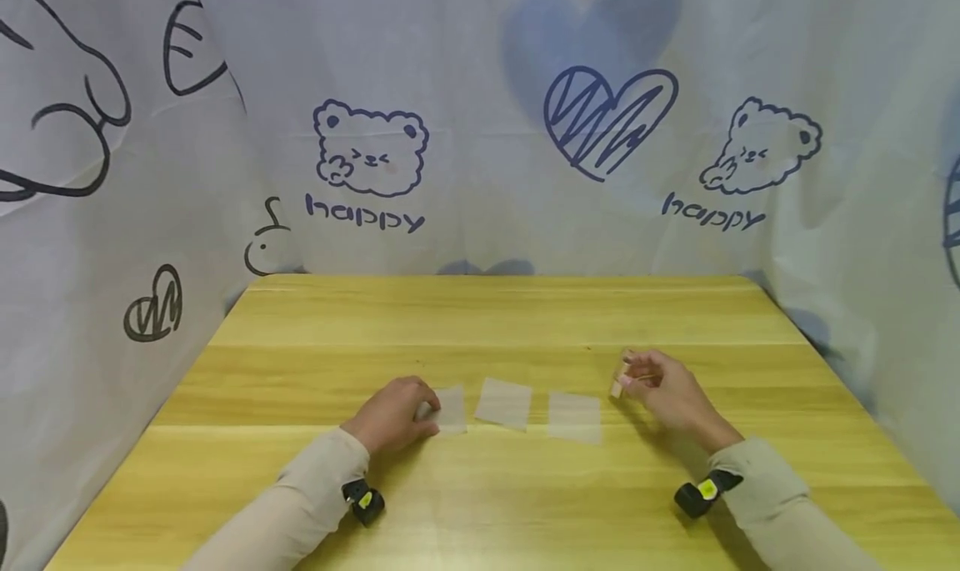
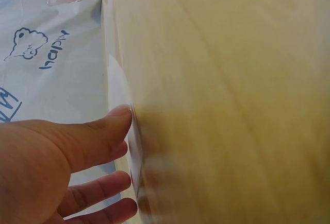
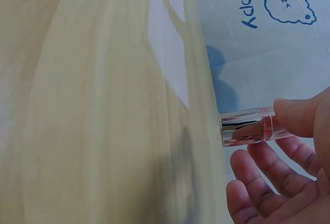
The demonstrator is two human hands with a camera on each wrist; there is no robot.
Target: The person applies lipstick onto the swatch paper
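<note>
My right hand (image 1: pixel 670 393) pinches a small shiny lipstick tube (image 3: pixel 245 127) between thumb and fingers, its metallic end pointing down close over the table. The tube's other end is clear with a reddish band, partly covered by the thumb. On the left, my left hand (image 1: pixel 393 415) rests its fingertips at the leftmost square of thin white paper (image 1: pixel 452 411), thumb and fingers apart and fairly straight. A middle paper square (image 1: pixel 503 403) lies slightly rotated beside it. The right paper square (image 1: pixel 574 418) lies nearest the lipstick.
The squares lie in a row on a wood-grain table (image 1: pixel 480 504). White cloth (image 1: pixel 480 162) with drawn bears and hearts hangs behind the table's far edge and along both sides. Each wrist wears a black strap-on camera (image 1: pixel 696 498).
</note>
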